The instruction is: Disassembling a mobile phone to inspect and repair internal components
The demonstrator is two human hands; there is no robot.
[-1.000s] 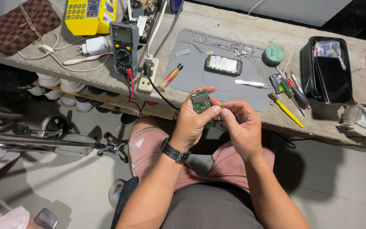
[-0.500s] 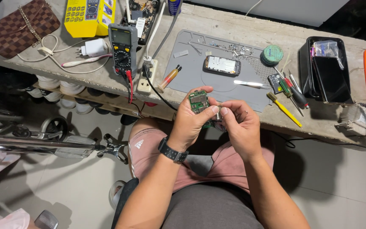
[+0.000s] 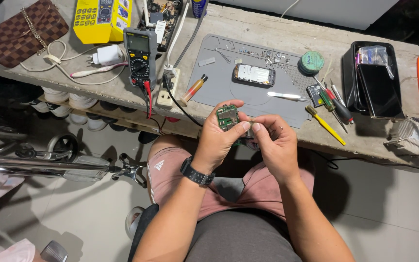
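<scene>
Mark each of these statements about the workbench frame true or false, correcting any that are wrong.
1. The left hand holds a small green circuit board. True.
2. The right hand rests flat on the grey work mat. False: it is raised in front of the bench, fingertips meeting the left hand by the board.
3. A multimeter lies on the bench with red and black leads hanging over the edge. True.
4. The opened phone lies on the person's lap. False: it lies on the grey mat.
5. A yellow-handled screwdriver lies at the mat's right edge. True.
6. The wristwatch is on the right wrist. False: it is on the left.
</scene>
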